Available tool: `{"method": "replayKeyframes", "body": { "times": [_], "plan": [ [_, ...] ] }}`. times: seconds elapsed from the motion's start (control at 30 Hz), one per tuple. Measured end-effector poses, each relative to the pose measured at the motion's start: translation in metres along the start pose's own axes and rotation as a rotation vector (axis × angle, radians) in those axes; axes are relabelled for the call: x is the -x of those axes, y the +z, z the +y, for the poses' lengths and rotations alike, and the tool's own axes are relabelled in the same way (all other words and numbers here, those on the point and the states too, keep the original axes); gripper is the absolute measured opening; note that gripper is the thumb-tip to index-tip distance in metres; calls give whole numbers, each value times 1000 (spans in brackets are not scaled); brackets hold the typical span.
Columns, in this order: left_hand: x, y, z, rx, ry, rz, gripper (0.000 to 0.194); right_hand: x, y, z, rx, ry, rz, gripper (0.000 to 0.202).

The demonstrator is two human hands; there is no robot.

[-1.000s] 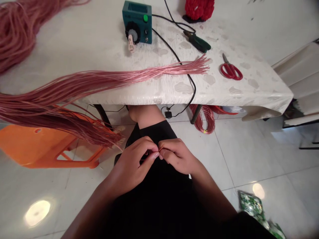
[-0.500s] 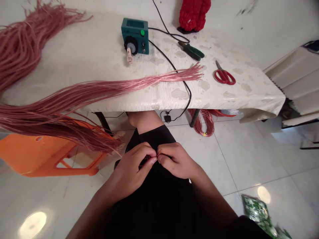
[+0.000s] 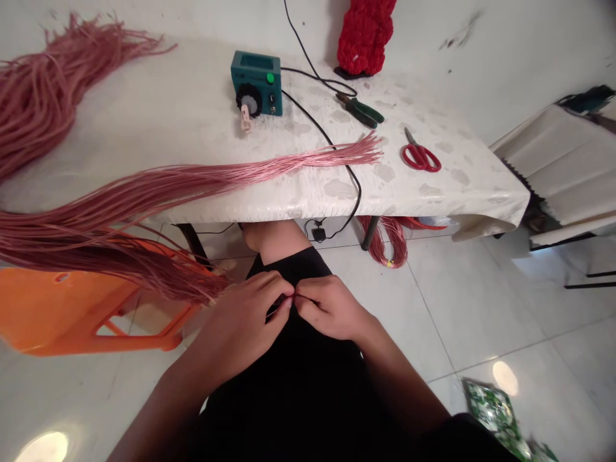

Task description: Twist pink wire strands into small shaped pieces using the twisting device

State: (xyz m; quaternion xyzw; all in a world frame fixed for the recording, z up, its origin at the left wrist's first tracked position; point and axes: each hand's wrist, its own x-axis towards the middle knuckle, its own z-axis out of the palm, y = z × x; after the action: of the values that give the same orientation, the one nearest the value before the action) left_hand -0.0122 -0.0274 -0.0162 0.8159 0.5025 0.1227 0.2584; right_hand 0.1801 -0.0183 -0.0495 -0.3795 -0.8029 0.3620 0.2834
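Observation:
My left hand (image 3: 245, 314) and my right hand (image 3: 330, 308) meet fingertip to fingertip above my lap. Each has thumb and forefinger pinched on a thin wire, of which only a sliver shows between the fingers. Just left of my left hand, the cut ends of a long bundle of pink wires (image 3: 158, 266) hang over an orange plastic stool (image 3: 38, 308). Another length of pink wires (image 3: 231, 174) lies along the front of the table (image 3: 298, 205), its ends fanned out to the right.
A teal box with a green button (image 3: 262, 83) and a clip stands on the table. Green-handled pliers (image 3: 363, 112) and red-handled scissors (image 3: 421, 156) lie to its right. A pink heap (image 3: 38, 96) fills the back left. Coiled wire (image 3: 392, 247) hangs beneath.
My hands stay together at nearly the same place, with fingertips pressed closer and less of the wire showing. The view has shifted slightly.

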Motion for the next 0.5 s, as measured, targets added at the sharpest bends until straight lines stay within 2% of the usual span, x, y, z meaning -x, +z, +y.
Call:
{"method": "replayKeyframes", "body": {
  "times": [0.27,0.5],
  "plan": [
    [-7,-2,7,-45,-59,-46,21,-3,2,7,95,72,3,21],
    [-10,5,1,-152,-96,-108,20,-2,14,19,157,43,-72,21]
  ]
}}
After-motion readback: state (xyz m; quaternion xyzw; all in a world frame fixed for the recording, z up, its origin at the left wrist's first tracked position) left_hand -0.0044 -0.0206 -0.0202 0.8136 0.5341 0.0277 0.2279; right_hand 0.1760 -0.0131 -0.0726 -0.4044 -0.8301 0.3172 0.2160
